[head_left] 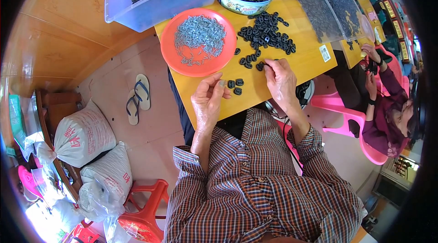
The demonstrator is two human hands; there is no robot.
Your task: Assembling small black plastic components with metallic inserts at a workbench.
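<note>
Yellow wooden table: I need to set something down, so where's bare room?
The widest bare patch on the yellow wooden table lies right of the right hand, between the heap of small black pieces and the near edge. A smaller one lies between the left hand and the round orange plate. Crowded: the far side, with plate, heap and round printed tin.

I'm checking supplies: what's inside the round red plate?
The red plate holds a heap of thin silvery pieces, with bare plate showing around it. Anything beneath the heap is covered.
</note>
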